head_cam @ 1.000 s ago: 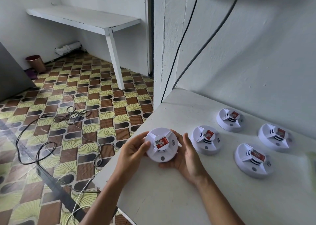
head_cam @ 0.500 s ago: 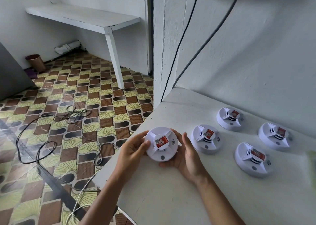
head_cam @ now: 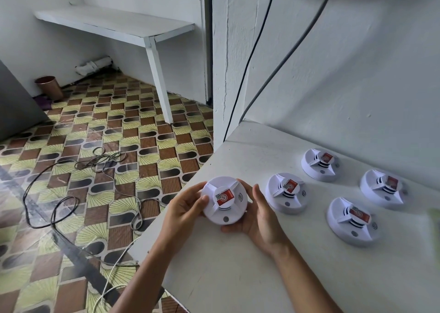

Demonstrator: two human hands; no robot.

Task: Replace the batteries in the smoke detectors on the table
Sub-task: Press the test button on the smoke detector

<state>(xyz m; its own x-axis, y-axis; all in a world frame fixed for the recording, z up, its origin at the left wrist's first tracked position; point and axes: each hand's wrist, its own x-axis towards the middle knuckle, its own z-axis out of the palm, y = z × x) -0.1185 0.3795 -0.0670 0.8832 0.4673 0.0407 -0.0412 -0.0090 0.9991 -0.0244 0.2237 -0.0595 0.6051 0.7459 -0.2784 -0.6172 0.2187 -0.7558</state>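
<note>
Your hands hold one smoke detector point(head_cam: 223, 200) above the desk point(head_cam: 238, 277) near its left edge. To its right, four smoke detectors point(head_cam: 287, 193) lie on the desk, well apart, with the wall point(head_cam: 357, 74) behind them.

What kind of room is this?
Probably a plain utility or work room in a home: a white-painted table against bare white walls, a patterned brown and yellow tiled floor with loose black cables, and a white wall-mounted shelf.
</note>
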